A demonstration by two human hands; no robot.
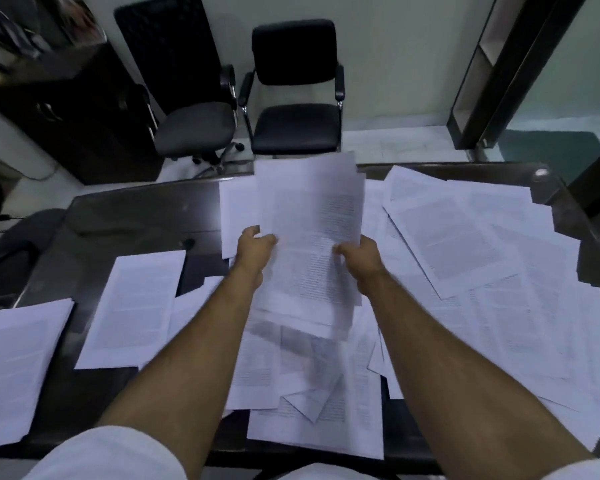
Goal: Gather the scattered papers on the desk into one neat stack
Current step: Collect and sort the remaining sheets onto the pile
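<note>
Both my hands hold a bundle of printed white papers [312, 237] raised above the middle of the dark desk [129, 220]. My left hand [255, 249] grips its left edge and my right hand [359, 259] grips its right edge. The sheets in the bundle are uneven, with edges sticking out at top and bottom. Many loose sheets [465, 258] cover the right half of the desk and overlap each other. More overlapping sheets [309, 393] lie under my arms near the front edge. Two separate sheets lie on the left, one [136, 306] near the middle-left and one [11, 372] at the far left.
Two black office chairs [295, 95] stand beyond the desk's far edge, with a dark cabinet [73, 109] to their left. A dark door frame [513, 64] rises at the back right. Bare desk surface shows at the back left.
</note>
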